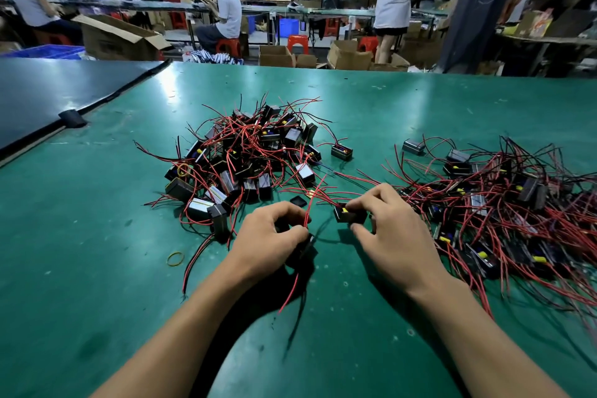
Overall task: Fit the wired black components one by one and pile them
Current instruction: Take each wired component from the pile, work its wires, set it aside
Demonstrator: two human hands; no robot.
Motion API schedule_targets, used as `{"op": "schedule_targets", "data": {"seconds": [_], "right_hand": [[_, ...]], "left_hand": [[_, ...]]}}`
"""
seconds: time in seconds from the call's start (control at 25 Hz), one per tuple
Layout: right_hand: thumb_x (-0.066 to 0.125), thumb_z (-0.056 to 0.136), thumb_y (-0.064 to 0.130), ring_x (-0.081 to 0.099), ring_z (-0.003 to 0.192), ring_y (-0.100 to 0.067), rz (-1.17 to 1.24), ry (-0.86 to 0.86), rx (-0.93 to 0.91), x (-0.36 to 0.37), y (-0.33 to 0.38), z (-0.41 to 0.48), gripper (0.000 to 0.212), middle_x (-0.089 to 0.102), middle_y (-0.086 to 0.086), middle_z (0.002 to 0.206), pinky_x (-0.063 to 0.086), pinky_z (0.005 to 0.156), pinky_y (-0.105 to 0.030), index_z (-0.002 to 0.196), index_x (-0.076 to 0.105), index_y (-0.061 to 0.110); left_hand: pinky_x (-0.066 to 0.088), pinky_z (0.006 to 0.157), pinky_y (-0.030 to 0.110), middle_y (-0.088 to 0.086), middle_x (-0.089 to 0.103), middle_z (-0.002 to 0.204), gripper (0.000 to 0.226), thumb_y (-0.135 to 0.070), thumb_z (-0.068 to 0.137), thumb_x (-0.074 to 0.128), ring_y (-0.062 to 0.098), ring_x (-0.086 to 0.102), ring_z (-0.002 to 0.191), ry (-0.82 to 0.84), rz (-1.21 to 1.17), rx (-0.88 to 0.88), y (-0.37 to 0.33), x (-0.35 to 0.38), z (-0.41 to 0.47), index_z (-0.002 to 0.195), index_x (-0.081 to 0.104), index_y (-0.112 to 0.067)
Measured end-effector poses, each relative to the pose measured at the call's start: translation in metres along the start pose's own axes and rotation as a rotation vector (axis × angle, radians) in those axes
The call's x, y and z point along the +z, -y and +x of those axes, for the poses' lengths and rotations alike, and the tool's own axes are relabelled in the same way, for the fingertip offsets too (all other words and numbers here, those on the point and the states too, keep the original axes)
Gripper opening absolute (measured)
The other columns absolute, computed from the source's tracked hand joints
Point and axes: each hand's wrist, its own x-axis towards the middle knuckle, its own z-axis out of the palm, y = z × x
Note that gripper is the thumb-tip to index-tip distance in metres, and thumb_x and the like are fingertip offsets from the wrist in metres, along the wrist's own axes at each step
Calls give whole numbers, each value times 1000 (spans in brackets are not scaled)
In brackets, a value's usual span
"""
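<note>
Two heaps of small black boxes with red and black wires lie on the green table (97, 268): one pile (245, 155) ahead of me and a wider pile (504, 203) at the right. My left hand (271, 236) grips a black component (302, 252) with its fingers curled round it; red wires trail from it toward me. My right hand (387, 229) pinches another black component (350, 215) with a yellow part between thumb and fingers, its red wires running back over the table. A loose black cap (298, 201) lies between the hands and the middle pile.
A yellow rubber band (175, 258) lies left of my left arm. A dark board (64, 94) with a black clip (72, 118) covers the table's far left. Beyond the table edge are cardboard boxes, red stools and several seated and standing workers.
</note>
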Motion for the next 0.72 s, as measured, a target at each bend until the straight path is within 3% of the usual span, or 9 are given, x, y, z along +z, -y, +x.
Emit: {"op": "schedule_targets", "data": {"seconds": [0.2,0.32,0.44,0.56,0.72], "right_hand": [[72,80,-2,57,91,-8,178,-79,-78,0,-2,1,32,56,4,105,49,90,-24,105,73,17],[72,81,-8,64,92,-4,349,-95,-86,-4,3,1,32,59,0,106,46,89,-9,104,75,14],[66,83,-11,67,88,-1,421,-3,-63,-11,2,1,33,63,1,105,47,85,-7,98,77,16],[64,86,-4,63,92,0,337,124,-89,-18,-5,-1,31,64,8,101,44,82,-5,91,79,23],[71,90,26,63,89,-4,283,199,-86,-21,-13,0,13,66,11,93,47,80,-18,80,79,23]], "left_hand": [[53,77,30,5,74,80,7,-8,83,71,22,69,75,-19,-30,-23,0,-6,3,85,72,-15],[52,70,30,6,73,77,1,-13,85,71,17,64,65,-22,-68,-34,1,-8,4,85,71,-13],[49,60,25,-3,68,64,6,-19,86,72,10,59,56,-56,-15,-29,1,-10,3,81,70,-15],[50,61,26,-3,67,67,15,-25,80,78,13,62,60,-170,223,64,2,-12,2,76,66,-17],[44,69,22,-2,63,81,16,-2,77,71,12,55,75,-147,374,400,-8,-11,-2,87,65,-13]]}}
